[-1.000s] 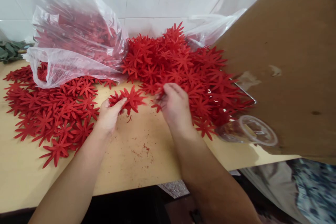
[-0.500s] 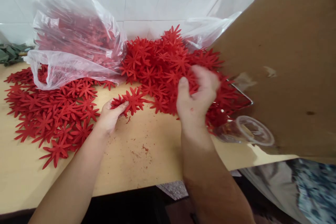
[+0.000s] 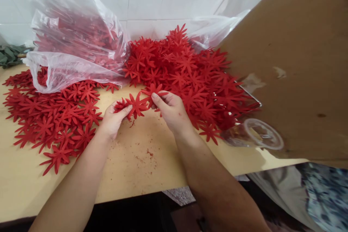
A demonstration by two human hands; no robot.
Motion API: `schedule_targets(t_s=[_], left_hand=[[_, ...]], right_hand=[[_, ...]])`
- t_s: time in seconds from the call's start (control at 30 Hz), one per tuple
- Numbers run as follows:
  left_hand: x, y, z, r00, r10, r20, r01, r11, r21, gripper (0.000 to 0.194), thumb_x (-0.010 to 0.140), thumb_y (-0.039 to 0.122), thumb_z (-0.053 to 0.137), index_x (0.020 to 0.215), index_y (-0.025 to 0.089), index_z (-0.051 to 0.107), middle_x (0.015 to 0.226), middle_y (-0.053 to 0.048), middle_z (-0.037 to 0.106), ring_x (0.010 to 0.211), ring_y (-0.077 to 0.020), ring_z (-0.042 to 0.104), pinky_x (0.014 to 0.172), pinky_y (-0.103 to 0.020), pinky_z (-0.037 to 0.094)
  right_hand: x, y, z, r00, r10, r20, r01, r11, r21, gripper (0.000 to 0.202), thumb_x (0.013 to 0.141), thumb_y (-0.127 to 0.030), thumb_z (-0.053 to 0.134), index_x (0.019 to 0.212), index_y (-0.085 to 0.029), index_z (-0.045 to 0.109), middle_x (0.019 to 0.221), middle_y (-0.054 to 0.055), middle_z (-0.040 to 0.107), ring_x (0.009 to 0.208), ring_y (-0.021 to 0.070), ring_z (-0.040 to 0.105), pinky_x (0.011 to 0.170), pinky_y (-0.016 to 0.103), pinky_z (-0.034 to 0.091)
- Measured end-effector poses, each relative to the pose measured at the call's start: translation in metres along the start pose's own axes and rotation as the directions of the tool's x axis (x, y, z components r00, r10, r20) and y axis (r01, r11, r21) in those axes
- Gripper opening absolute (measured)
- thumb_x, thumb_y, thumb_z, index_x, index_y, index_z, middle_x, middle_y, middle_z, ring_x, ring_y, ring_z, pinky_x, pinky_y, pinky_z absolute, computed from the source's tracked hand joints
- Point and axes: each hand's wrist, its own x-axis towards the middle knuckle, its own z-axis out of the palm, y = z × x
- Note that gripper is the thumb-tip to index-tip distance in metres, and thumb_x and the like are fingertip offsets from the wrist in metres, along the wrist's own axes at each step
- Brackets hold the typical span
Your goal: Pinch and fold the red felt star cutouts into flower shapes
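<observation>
Between thumb and fingers, my left hand (image 3: 114,117) pinches some red star-shaped flowers (image 3: 137,104) over the table. Close to its right, my right hand (image 3: 172,110) grips another red flower (image 3: 152,90), which meets those in my left hand. Behind and to the right of my right hand rises a large heap of red flowers (image 3: 187,63). A second spread of red flowers (image 3: 54,116) lies left of my left hand. My fingertips are partly hidden by petals.
A clear plastic bag (image 3: 78,36) of red flowers stands at the back left, beside green leaves (image 3: 12,56). On the right are a clear plastic cup (image 3: 263,134) and a big cardboard box (image 3: 299,61). Red crumbs dot the wooden table (image 3: 130,177).
My right hand has moved left from above the heap to beside my left hand and closed on a flower. My left hand has barely moved.
</observation>
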Motion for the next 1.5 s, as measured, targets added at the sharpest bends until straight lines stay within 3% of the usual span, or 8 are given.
schedule_targets(t_s=[0.27, 0.6, 0.8, 0.9, 1.03, 1.13, 1.27, 1.5], left_hand=[[0.0, -0.001, -0.002, 1.0, -0.01, -0.029, 0.01, 1.0, 0.009, 0.021, 0.054, 0.02, 0.073, 0.07, 0.015, 0.059, 0.07, 0.002, 0.062, 0.063, -0.0072, 0.055, 0.059, -0.02, 0.042], [-0.001, -0.001, 0.001, 0.994, 0.081, 0.067, -0.085, 0.995, 0.053, 0.023, 0.051, 0.021, 0.074, 0.067, 0.014, 0.06, 0.068, 0.003, 0.062, 0.064, -0.0065, 0.055, 0.069, -0.022, 0.045], [0.0, 0.0, 0.002, 0.993, 0.112, -0.035, -0.112, 0.994, 0.021, 0.022, 0.053, 0.021, 0.073, 0.07, 0.014, 0.06, 0.071, 0.001, 0.065, 0.066, -0.0081, 0.058, 0.071, -0.024, 0.046], [0.003, 0.005, -0.002, 0.985, 0.1, -0.14, -0.107, 0.993, -0.04, 0.026, 0.051, 0.021, 0.074, 0.071, 0.015, 0.06, 0.07, 0.002, 0.065, 0.063, -0.0074, 0.057, 0.062, -0.021, 0.045], [0.008, 0.015, -0.011, 0.959, 0.081, -0.271, -0.12, 0.984, -0.131, 0.03, 0.045, 0.021, 0.077, 0.067, 0.015, 0.057, 0.061, 0.005, 0.06, 0.051, -0.0044, 0.051, 0.049, -0.017, 0.037], [0.008, 0.015, -0.014, 0.981, 0.058, -0.185, -0.078, 0.992, -0.101, 0.032, 0.045, 0.023, 0.077, 0.071, 0.015, 0.059, 0.065, 0.003, 0.062, 0.054, -0.0057, 0.053, 0.052, -0.019, 0.039], [0.005, 0.004, -0.008, 0.999, 0.044, -0.029, -0.043, 0.998, 0.044, 0.027, 0.05, 0.023, 0.076, 0.071, 0.014, 0.062, 0.069, 0.001, 0.065, 0.064, -0.0089, 0.057, 0.068, -0.024, 0.044], [0.004, -0.002, -0.003, 0.998, 0.049, 0.042, -0.052, 0.995, 0.082, 0.02, 0.055, 0.02, 0.071, 0.072, 0.014, 0.062, 0.073, 0.0, 0.066, 0.07, -0.0098, 0.058, 0.078, -0.027, 0.043]], right_hand=[[0.002, 0.002, -0.005, 0.994, 0.068, -0.087, -0.079, 0.989, -0.122, 0.046, 0.071, -0.057, 0.054, 0.049, -0.02, 0.041, 0.042, -0.004, 0.04, 0.04, 0.0072, 0.038, 0.041, 0.023, 0.03], [-0.003, 0.009, 0.004, 0.925, 0.144, 0.35, -0.095, 0.984, -0.153, 0.047, 0.07, -0.061, 0.05, 0.058, -0.016, 0.051, 0.048, -0.006, 0.036, 0.043, 0.0043, 0.028, 0.044, 0.022, 0.022], [-0.007, 0.002, 0.007, 0.86, 0.121, 0.496, -0.081, 0.991, -0.103, 0.044, 0.068, -0.06, 0.054, 0.06, -0.017, 0.049, 0.052, -0.006, 0.036, 0.047, 0.0044, 0.031, 0.045, 0.021, 0.026], [-0.007, -0.004, 0.001, 0.883, 0.117, 0.455, -0.059, 0.988, -0.14, 0.041, 0.068, -0.057, 0.058, 0.063, -0.016, 0.053, 0.052, -0.006, 0.04, 0.047, 0.0041, 0.035, 0.046, 0.021, 0.028], [0.001, -0.002, -0.011, 0.969, 0.097, 0.228, -0.081, 0.994, -0.078, 0.039, 0.064, -0.054, 0.063, 0.063, -0.017, 0.053, 0.053, -0.004, 0.049, 0.048, 0.0052, 0.045, 0.047, 0.02, 0.036], [0.005, 0.001, -0.012, 0.978, 0.141, 0.151, -0.148, 0.988, 0.037, 0.039, 0.062, -0.055, 0.065, 0.068, -0.019, 0.051, 0.057, -0.003, 0.054, 0.051, 0.0076, 0.053, 0.05, 0.022, 0.044], [-0.001, 0.003, -0.001, 0.913, 0.235, 0.333, -0.279, 0.956, 0.091, 0.044, 0.061, -0.061, 0.061, 0.074, -0.02, 0.05, 0.063, -0.003, 0.057, 0.05, 0.0088, 0.054, 0.046, 0.024, 0.047], [-0.004, 0.006, 0.008, 0.911, 0.174, 0.374, -0.225, 0.969, 0.097, 0.037, 0.057, -0.043, 0.073, 0.079, -0.018, 0.056, 0.063, -0.004, 0.057, 0.05, 0.005, 0.051, 0.046, 0.019, 0.043]])
